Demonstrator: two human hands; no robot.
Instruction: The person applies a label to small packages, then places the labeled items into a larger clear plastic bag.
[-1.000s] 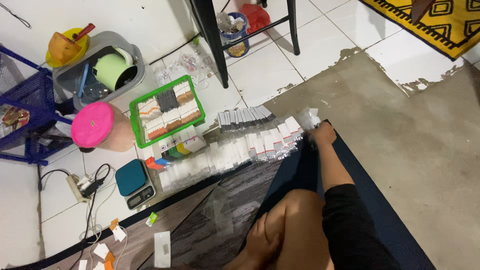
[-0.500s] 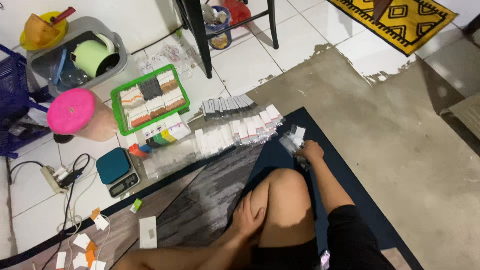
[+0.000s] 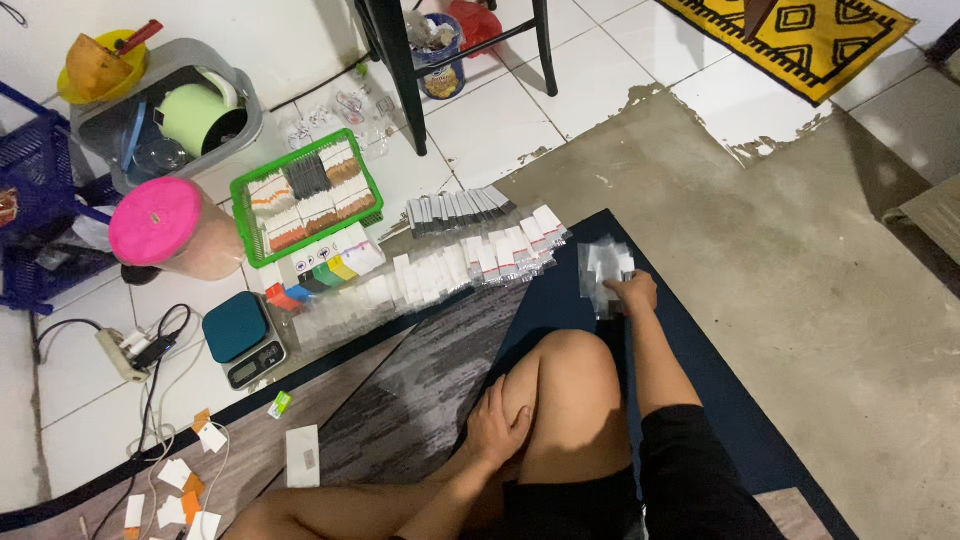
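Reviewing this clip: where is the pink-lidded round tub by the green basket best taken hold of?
The round tub with the pink lid stands upright, its flat lid wider than the pale body. Probably best gripped around the body under the lid rim, from its right, floor-facing side; the blue crate crowds its left.

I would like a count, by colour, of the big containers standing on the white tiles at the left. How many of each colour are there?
Green basket: 1
Grey tub: 1
Blue crate: 1
Pink-lidded jar: 1
Total: 4
Neither hand is near them: the right hand holds small clear packets, and the left hand rests on the leg.
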